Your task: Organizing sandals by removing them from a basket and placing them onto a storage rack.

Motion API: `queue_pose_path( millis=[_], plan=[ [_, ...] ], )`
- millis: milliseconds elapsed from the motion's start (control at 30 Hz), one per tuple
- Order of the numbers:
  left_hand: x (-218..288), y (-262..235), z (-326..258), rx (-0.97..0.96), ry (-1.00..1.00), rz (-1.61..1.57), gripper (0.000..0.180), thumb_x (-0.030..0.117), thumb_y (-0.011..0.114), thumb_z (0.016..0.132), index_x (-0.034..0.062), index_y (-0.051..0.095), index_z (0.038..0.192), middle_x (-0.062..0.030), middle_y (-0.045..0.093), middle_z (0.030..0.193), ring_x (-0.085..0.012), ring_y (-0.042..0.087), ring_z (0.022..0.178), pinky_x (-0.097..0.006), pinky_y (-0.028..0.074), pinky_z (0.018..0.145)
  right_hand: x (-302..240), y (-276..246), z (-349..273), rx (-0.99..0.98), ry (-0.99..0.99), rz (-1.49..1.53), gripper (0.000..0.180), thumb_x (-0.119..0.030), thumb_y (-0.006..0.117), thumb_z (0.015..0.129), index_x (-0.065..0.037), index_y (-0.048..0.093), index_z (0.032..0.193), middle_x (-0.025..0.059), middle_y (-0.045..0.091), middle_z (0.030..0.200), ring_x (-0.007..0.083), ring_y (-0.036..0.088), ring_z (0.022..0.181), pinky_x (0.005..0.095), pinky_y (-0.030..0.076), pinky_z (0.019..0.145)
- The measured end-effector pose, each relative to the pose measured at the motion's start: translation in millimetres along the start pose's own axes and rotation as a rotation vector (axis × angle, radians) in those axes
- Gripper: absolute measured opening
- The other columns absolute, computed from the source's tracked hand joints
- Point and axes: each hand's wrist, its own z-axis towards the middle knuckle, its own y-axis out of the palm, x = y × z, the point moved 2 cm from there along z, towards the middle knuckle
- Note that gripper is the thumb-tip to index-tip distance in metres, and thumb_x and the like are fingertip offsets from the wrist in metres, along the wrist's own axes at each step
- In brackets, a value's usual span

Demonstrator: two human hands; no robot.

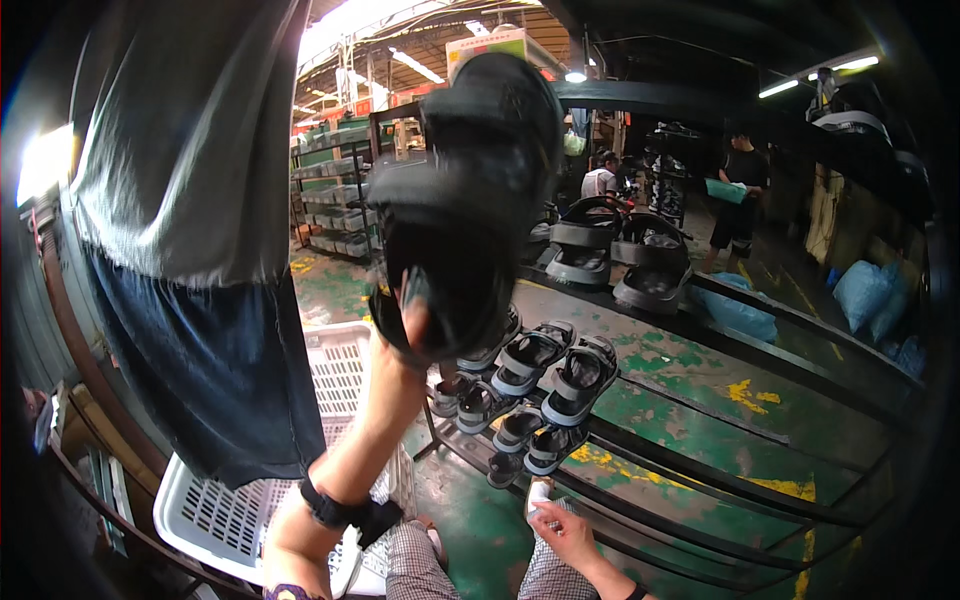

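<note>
One dark sandal (465,190), a bit blurry, is up high in front of our eyes. Our left hand (417,312) has hold of it near its low end, and most of that hand is hidden behind the shoe. Our right hand (566,532) is down by our checked pants (545,570), with its fingers loose and a little bent. To the right stands a black rack (680,458) with more sandals (580,380) on it. On the left, under our arm, we see a white basket (340,370) with lots of holes. Close by it is a person in a gray shirt (190,150). Far back, another person holds a green tray (724,190).
</note>
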Motion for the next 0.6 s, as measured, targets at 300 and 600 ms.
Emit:
queue_pose_path(
  millis=[300, 600],
  plan=[
    [15.3, 37.4, 252.0, 0.162, -0.306, -0.463, 0.026, 0.036, 0.052, 0.093, 0.0095, 0.053, 0.093, -0.0089, 0.057, 0.065, -0.0137, 0.045, 0.042, -0.028, 0.034, 0.037, 163.3, 18.0, -51.8, 0.208, -0.145, -0.566, 0.024, -0.009, 0.063, 0.070, -0.010, 0.066, 0.094, 0.0065, 0.060, 0.100, 0.0273, 0.050, 0.104, 0.0433, 0.039, 0.091],
    [-4.2, 68.0, 331.2, 0.169, -0.398, -0.400, 0.032, 0.040, 0.059, 0.090, 0.0083, 0.054, 0.091, -0.0090, 0.059, 0.068, -0.0156, 0.056, 0.052, -0.031, 0.052, 0.049, 171.1, 21.2, -47.2, 0.173, -0.047, -0.562, 0.017, -0.014, 0.062, 0.075, -0.013, 0.066, 0.091, 0.0061, 0.059, 0.101, 0.0279, 0.047, 0.110, 0.0516, 0.033, 0.095]
  ],
)
